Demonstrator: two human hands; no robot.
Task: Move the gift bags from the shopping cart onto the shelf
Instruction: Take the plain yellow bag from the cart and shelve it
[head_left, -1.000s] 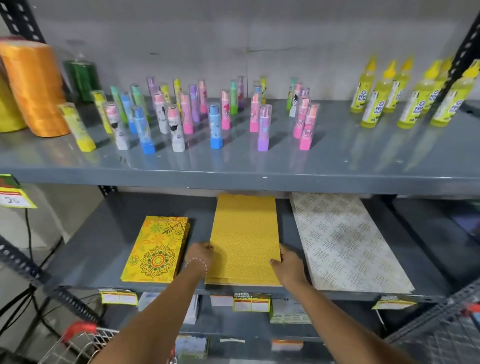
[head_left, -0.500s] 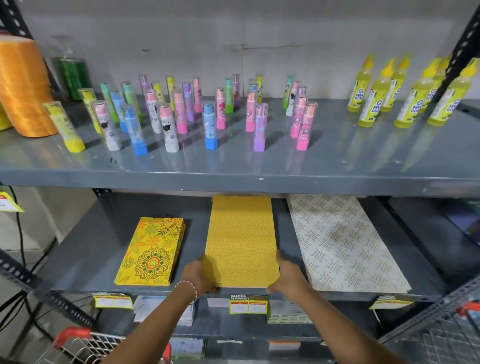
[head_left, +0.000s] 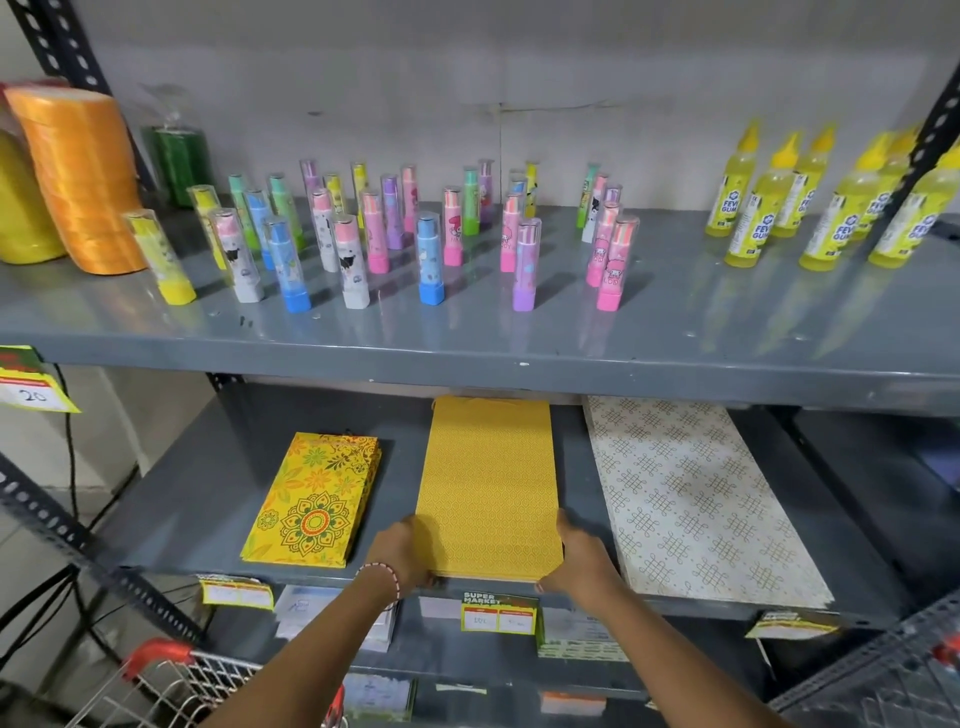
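My left hand (head_left: 402, 553) and right hand (head_left: 574, 558) clamp the yellow gift bags (head_left: 488, 483) at their near corners on the shelf (head_left: 197, 499); thin, floppy, slippery paper, I judge.

One head-worn view looks forward and down from close in front of the shelf (head_left: 171, 525). Its upper board fills the middle band, wall behind. Both forearms reach in from the bottom edge; the cart (head_left: 156, 660) shows at the bottom-left corner.
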